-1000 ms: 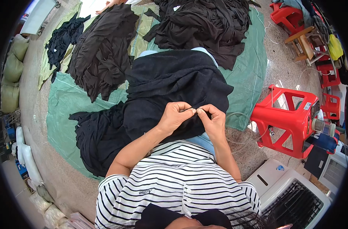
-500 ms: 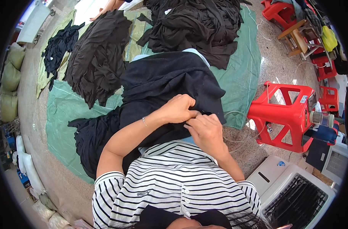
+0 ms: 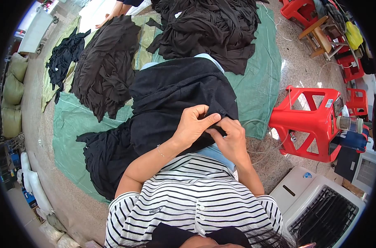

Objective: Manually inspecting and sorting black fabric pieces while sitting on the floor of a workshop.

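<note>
A black piece of cloth (image 3: 167, 89) lies spread over my lap, with light blue fabric showing at its edges. My left hand (image 3: 195, 124) pinches a fold of this cloth between thumb and bent fingers. Close against it on the right, my right hand (image 3: 230, 138) grips the cloth's edge, the thumb tucked underneath. A small dark bit of the fold rises between the two hands, too small to make out. At my left side a heap of black garments (image 3: 107, 159) touches the lap cloth.
Dark brown cloth piles (image 3: 105, 66) lie ahead on a green tarp (image 3: 260, 87), beside a smaller black heap (image 3: 64, 58). To the right stand a red plastic stool (image 3: 305, 122) with a thin hose, and a white air cooler (image 3: 307, 198). Another person's arm (image 3: 109, 14) shows at the top.
Both hands have shifted slightly and turned on the cloth. My left thumb now presses on top, and the cloth's right corner has been drawn inward, baring more light blue fabric near my waist.
</note>
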`<control>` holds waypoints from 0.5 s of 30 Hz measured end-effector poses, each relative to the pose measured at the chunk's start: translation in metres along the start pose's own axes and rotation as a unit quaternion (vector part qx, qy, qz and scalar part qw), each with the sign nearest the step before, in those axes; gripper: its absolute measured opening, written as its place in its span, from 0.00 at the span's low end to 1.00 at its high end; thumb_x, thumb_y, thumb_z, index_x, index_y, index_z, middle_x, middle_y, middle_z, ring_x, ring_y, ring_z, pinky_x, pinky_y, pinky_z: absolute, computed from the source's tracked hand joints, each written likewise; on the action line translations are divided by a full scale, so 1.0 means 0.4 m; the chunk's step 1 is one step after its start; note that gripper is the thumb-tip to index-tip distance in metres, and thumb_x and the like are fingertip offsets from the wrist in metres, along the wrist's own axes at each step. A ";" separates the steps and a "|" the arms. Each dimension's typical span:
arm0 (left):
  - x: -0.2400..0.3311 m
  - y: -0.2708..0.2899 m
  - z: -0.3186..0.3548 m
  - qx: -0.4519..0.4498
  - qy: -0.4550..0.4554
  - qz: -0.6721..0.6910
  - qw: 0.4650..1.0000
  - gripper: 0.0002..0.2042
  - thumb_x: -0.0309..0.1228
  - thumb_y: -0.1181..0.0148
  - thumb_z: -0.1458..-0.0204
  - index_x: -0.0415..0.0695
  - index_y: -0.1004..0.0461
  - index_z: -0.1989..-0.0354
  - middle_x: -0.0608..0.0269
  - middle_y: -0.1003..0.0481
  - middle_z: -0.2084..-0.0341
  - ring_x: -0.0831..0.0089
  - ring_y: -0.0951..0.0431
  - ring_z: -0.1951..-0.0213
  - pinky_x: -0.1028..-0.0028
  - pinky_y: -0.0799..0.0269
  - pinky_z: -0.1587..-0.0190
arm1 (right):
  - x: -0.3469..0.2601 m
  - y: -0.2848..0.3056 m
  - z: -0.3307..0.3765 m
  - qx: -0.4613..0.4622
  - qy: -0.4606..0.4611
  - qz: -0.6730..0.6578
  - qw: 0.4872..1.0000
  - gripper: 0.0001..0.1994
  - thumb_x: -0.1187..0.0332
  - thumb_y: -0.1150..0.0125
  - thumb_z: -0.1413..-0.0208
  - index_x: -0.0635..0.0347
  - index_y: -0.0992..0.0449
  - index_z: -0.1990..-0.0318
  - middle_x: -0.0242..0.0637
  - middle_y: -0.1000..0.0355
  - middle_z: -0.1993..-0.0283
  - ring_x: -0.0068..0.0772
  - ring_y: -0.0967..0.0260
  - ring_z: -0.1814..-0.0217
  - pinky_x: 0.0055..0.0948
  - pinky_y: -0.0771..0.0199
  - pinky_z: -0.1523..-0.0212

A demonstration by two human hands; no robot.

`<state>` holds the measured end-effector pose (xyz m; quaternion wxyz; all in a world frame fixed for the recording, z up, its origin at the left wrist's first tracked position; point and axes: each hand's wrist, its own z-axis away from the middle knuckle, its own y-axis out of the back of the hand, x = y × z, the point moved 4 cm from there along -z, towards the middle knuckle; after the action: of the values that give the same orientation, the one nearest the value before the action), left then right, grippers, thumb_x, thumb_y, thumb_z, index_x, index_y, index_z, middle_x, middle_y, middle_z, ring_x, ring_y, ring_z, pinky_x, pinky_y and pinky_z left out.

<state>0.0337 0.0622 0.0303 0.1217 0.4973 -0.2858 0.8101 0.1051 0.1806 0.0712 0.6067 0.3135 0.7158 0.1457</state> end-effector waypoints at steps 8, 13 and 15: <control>0.071 0.021 0.012 0.027 -0.075 -0.153 0.985 0.14 0.28 0.37 0.43 0.37 0.30 0.79 0.79 0.38 0.84 0.90 0.43 0.77 0.81 0.47 0.79 | 0.012 0.017 -0.006 -0.104 -0.029 -0.079 0.991 0.09 0.71 0.28 0.57 0.62 0.21 0.68 0.39 0.26 0.70 0.41 0.28 0.64 0.32 0.34 0.59; 0.085 0.000 -0.001 0.096 -0.183 -0.188 0.960 0.07 0.29 0.45 0.37 0.39 0.26 0.66 0.77 0.30 0.74 0.89 0.36 0.69 0.84 0.38 0.65 | 0.039 0.015 -0.005 -0.034 -0.091 -0.184 0.978 0.07 0.80 0.30 0.57 0.68 0.22 0.69 0.37 0.29 0.73 0.29 0.32 0.69 0.25 0.34 0.66; 0.083 -0.027 0.005 0.096 -0.179 -0.161 0.966 0.06 0.28 0.44 0.37 0.38 0.27 0.66 0.76 0.30 0.75 0.87 0.36 0.70 0.83 0.37 0.66 | 0.025 0.007 -0.007 -0.027 -0.062 -0.164 0.984 0.07 0.80 0.30 0.57 0.68 0.21 0.69 0.33 0.29 0.73 0.26 0.34 0.72 0.22 0.35 0.68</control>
<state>0.0246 0.0667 0.0637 0.1490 0.6827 -0.1403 0.7014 0.1026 0.1893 0.0657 0.6737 0.1842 0.7143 0.0435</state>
